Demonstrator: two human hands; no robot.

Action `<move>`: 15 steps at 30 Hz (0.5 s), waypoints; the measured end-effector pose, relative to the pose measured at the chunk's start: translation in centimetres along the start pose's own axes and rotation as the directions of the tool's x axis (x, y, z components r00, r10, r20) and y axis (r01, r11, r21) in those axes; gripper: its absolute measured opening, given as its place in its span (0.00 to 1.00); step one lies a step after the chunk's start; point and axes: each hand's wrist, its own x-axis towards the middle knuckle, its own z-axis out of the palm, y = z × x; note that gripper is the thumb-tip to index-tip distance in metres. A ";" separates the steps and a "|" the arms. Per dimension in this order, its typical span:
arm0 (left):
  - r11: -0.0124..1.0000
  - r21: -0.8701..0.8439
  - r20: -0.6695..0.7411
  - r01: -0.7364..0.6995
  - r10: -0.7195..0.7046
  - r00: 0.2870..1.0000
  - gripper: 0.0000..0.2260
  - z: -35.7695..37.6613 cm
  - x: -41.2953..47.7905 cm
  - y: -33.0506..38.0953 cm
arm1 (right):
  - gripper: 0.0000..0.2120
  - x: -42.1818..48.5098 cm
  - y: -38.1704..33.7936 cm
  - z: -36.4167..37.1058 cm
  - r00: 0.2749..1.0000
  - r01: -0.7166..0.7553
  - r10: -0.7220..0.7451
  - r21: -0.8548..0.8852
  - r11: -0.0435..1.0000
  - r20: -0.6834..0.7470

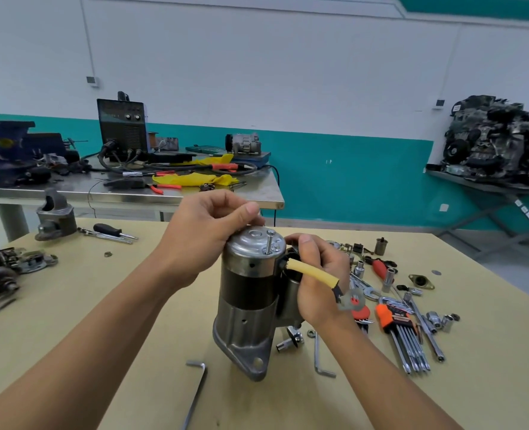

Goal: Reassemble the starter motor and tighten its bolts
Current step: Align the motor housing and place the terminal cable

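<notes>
Left hand (pixel 213 231) curls over the silver cap (pixel 251 246) of the upright grey-and-black cylindrical starter motor (pixel 251 293), perhaps pinching something; right hand (pixel 319 283) grips its side.

The starter motor (pixel 251 293) stands upright on the tan tabletop (pixel 126 336), grey cast nose housing (pixel 247 330) down, its mounting ear (pixel 257 363) with a round hole pointing toward the camera; a dark band wraps the middle; a shiny silver end cap (pixel 252 245) sits on top; one through bolt (pixel 269 242) stands proud of the cap, not seated; the solenoid (pixel 289 293) lies alongside on the right; a yellow-sleeved cable (pixel 314 276) curves out to a flat terminal lug (pixel 351 301).
</notes>
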 end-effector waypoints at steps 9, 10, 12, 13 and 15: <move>0.989 -0.134 0.055 0.061 -0.054 0.997 0.10 0.4 0.0 -0.2 | 0.18 0.0 -0.1 -0.1 1.000 0.019 -0.019 -0.020 1.000 0.007; 0.982 -0.174 0.070 0.079 -0.068 0.995 0.09 0.4 0.0 -0.2 | 0.18 0.0 -0.1 -0.1 1.000 0.020 -0.019 -0.022 1.000 0.008; 0.952 -0.267 0.144 0.148 -0.112 0.983 0.11 0.3 0.1 -0.2 | 0.18 0.0 -0.2 -0.1 1.000 0.014 -0.014 -0.008 1.000 0.009; 0.937 -0.301 0.179 0.177 -0.127 0.976 0.12 0.2 0.1 -0.1 | 0.18 -0.1 -0.2 -0.1 1.000 0.013 -0.013 0.008 1.000 0.009; 0.930 -0.309 0.228 0.199 -0.130 0.965 0.16 0.0 0.1 -0.1 | 0.16 -0.1 -0.3 0.0 1.000 0.024 -0.025 0.044 0.999 0.013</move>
